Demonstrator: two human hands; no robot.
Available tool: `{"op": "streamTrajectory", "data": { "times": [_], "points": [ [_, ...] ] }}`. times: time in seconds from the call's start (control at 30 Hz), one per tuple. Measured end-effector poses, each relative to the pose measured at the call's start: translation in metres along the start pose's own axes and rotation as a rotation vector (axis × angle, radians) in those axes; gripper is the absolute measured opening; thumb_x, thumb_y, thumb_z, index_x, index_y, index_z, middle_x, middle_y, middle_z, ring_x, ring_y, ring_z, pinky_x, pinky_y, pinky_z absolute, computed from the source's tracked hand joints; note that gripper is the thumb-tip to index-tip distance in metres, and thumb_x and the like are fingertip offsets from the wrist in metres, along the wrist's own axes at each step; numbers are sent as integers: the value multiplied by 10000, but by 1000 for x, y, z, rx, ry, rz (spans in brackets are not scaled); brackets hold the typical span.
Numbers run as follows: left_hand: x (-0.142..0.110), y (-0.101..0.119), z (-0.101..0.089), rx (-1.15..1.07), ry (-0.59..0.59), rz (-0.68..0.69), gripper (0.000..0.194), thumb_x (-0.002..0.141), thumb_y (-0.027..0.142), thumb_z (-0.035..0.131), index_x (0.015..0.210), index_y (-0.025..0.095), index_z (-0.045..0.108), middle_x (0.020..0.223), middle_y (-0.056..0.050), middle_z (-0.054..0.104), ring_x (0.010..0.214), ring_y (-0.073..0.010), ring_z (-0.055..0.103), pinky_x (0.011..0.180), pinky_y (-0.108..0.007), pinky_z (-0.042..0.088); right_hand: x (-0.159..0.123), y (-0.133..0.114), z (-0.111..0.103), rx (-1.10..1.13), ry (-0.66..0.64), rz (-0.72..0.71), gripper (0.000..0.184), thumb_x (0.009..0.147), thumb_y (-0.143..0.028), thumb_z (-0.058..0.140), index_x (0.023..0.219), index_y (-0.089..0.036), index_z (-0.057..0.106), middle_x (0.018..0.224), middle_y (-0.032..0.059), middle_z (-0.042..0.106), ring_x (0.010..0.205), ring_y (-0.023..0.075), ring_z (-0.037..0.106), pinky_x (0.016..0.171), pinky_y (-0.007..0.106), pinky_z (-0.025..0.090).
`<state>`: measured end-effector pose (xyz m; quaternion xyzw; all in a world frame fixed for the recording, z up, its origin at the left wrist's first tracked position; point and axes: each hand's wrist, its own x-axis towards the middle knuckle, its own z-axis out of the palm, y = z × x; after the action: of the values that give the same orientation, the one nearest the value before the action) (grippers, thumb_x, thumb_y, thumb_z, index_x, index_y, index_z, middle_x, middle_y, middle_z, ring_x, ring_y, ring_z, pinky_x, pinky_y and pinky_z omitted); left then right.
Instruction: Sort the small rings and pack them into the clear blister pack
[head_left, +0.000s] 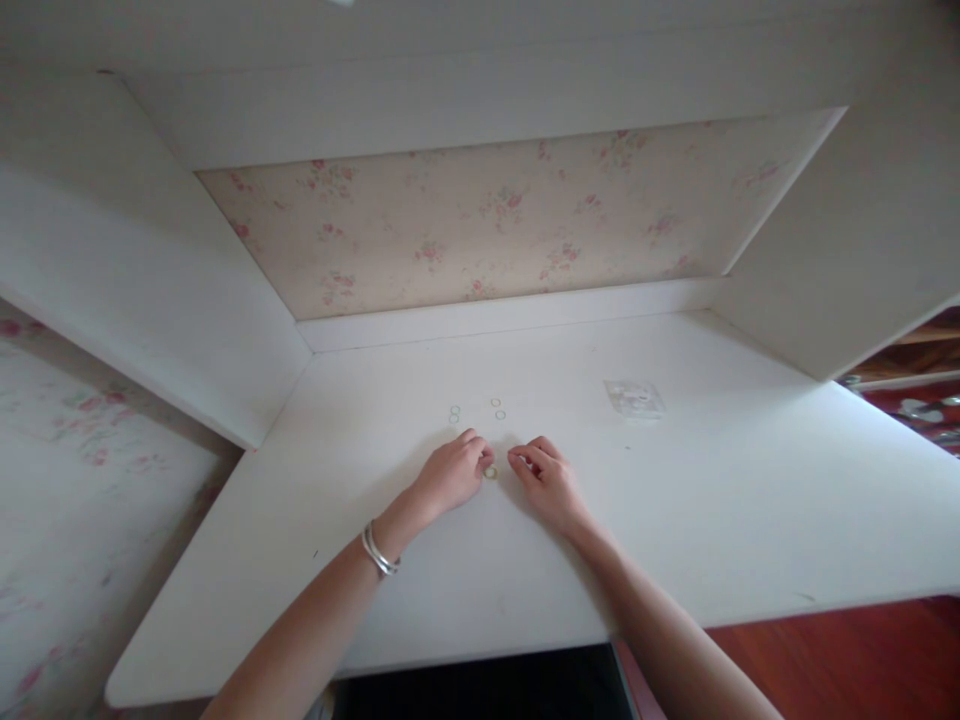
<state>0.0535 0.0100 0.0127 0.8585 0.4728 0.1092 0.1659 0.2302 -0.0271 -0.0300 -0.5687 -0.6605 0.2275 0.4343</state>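
My left hand (454,470) rests low over the white tabletop, its fingers closed in a pinch at the edge of a small yellow ring (490,474). To the right of that ring is my right hand (551,487), with thumb and index finger pressed together; anything between them is too small to make out. Just beyond my hands lie several thin little rings: two greenish ones (454,413) touching each other, a reddish-brown one (495,402) and a bluish-green one (500,415). They look like tiny elastic bands.
A clear plastic packet (634,399) lies farther right on the white table (720,480). White panels (150,230) enclose the sides, with floral wallpaper (480,225) behind. A dark object (487,690) sits below the front edge, beside reddish flooring (840,650).
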Motion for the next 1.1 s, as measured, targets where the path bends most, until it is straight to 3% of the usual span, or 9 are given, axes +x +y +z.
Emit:
{"op": "streamTrajectory", "data": {
  "times": [0.3,0.43,0.53,0.6,0.8,1.1],
  "points": [
    [-13,3,3,12,5,84,235,906,304,422,865,215,636,886,-29,594,757,-158,598,695,-264,430,-1,-1,-1,-3,-9,4,247,882,-360,469,874,-221,672,824,22,566,641,110,529,596,235,415],
    [-8,-14,-13,-127,182,59,253,908,294,408,855,198,636,882,-35,609,824,-156,581,769,-263,426,0,-1,-2,10,-18,9,254,885,-363,460,883,-220,671,828,23,566,655,114,529,606,237,417],
    [-10,-32,-24,-227,340,-33,270,900,324,413,864,174,634,842,-42,618,786,-153,566,751,-263,425,2,2,-2,15,-17,31,250,877,-352,465,874,-211,672,820,23,568,643,112,523,606,235,418],
    [-16,-45,-25,-297,377,-121,285,885,360,431,864,167,639,811,-36,626,731,-147,557,710,-259,425,6,4,-2,-2,-16,56,245,868,-345,472,862,-206,674,810,21,571,636,112,521,610,233,419],
    [-37,-72,-7,-539,347,-369,349,834,450,469,882,161,660,799,-32,659,731,-168,569,683,-270,422,44,3,0,-289,-127,67,245,864,-307,458,891,-215,683,810,16,600,680,111,548,654,223,403],
    [-41,-80,-8,-669,300,-393,375,807,473,490,904,158,669,821,-34,676,765,-175,589,703,-274,437,111,-3,21,-559,-262,137,263,854,-328,474,948,-215,691,1030,86,629,863,183,597,709,258,406]
  ]
}}
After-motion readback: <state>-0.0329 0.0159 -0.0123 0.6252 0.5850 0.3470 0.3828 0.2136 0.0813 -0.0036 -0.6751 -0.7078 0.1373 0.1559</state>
